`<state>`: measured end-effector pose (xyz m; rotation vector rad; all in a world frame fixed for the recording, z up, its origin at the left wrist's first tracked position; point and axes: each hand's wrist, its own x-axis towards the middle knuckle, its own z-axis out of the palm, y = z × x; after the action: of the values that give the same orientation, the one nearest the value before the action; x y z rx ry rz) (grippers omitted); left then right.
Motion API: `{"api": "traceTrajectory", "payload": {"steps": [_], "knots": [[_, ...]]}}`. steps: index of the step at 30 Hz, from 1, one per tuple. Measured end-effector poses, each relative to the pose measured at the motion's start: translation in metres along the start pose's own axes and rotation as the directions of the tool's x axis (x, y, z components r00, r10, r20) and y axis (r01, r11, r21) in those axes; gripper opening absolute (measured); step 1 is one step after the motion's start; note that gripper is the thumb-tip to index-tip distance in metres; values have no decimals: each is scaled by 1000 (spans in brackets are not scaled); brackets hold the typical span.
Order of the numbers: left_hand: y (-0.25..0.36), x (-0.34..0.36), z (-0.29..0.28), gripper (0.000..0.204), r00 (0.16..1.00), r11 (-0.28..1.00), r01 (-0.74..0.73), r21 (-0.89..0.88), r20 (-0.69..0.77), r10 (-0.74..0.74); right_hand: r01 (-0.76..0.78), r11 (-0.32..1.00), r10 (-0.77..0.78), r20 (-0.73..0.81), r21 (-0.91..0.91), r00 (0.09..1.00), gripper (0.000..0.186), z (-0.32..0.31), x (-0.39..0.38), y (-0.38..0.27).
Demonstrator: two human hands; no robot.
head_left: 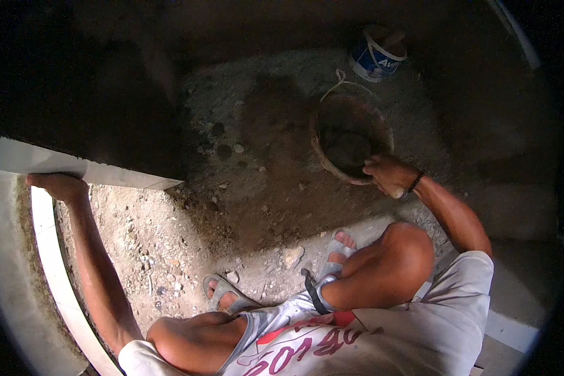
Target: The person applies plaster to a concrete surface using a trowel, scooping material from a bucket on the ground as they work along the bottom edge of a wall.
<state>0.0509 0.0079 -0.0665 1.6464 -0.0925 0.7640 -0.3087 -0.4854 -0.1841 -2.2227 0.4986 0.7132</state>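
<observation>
A wide round bucket [316,141] stands on the dirt in the shade, in front of the person and to the right, its mouth facing up and a pale loop of handle at its far side. Inside is a dark grey mass with a rounded lump, though the shade is too deep to say just what it is. The right hand [391,177] is at the bucket's near right rim, fingers bent and tips reaching over the opening; whether they pinch the rim or something inside, I cannot tell. A dark band [415,182] circles that wrist.

Beyond the bucket, a little to the right, stands a smaller blue and white pail [365,61] with its handle up. Well off to the left, the left hand [59,186] rests against the near edge of a white ledge [122,174]; its fingers are partly hidden, so how firmly it grips is unclear. Below the ledge, a white strip [55,263] curves along the sunlit rubble [138,244]. Nearer the body, both feet stand on the ground in grey sandals [237,302], knees bent, under a white shirt [413,338] with red print
</observation>
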Motion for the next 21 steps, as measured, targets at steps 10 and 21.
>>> {"api": "traceTrajectory", "payload": {"steps": [10,21], "knots": [[-2,0,6,92,999,995,44,-88,18,-43,-110,568,87,73,815,993,24,20,23,27],[-28,21,-7,89,995,999,-14,-49,102,19,-79,304,209,15,949,978,26,34,-14,23]]}}
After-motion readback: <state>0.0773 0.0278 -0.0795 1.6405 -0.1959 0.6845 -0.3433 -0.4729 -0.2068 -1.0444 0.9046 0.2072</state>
